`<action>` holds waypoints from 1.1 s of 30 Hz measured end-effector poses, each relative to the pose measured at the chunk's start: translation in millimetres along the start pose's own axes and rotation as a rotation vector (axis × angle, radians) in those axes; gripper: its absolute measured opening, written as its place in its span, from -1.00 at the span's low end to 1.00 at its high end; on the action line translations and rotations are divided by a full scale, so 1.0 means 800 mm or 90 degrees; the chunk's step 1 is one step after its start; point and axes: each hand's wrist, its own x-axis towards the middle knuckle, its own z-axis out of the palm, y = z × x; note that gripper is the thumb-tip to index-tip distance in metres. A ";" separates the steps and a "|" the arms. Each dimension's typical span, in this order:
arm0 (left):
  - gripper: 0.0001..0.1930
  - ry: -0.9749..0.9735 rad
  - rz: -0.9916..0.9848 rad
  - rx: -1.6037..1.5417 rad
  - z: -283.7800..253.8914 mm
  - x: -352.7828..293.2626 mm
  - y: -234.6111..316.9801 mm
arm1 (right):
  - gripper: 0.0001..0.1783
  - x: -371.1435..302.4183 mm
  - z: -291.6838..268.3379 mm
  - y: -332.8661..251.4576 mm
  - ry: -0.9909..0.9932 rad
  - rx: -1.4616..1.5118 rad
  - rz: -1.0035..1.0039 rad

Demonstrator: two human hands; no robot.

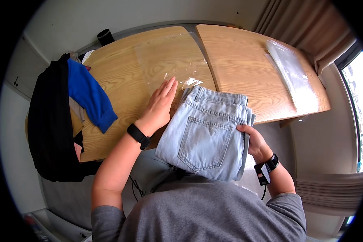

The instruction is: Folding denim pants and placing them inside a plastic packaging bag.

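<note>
Folded light-blue jeans [207,137] rest against my front at the table's near edge, a back pocket facing up. My right hand [255,141] grips their right side, thumb on top and fingers underneath out of sight. With fingers stretched out together, my left hand [159,105] is held beside the jeans' left edge, holding nothing. Beyond the jeans, a clear plastic bag [169,60] lies flat on the wooden table [113,64], its near end crinkled and shiny. Whether my left hand touches the bag, I cannot tell.
A pile of clothes, with a black garment [48,125] and a blue one [88,92], hangs over the table's left end. More clear plastic bags [292,76] lie on the second table [238,68] at right. A black bin [105,37] stands behind. Brown curtains [310,28] hang at right.
</note>
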 end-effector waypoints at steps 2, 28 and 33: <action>-0.20 -0.010 0.014 -0.018 -0.002 0.003 0.003 | -0.57 -0.002 -0.005 -0.001 -0.025 -0.026 -0.013; -0.40 -0.099 -0.244 0.060 -0.034 -0.025 0.000 | -0.55 0.034 0.003 -0.031 -0.061 0.144 -0.072; -0.41 0.003 -0.136 -0.036 -0.004 -0.040 -0.038 | -0.56 0.037 0.012 -0.034 -0.070 0.112 -0.092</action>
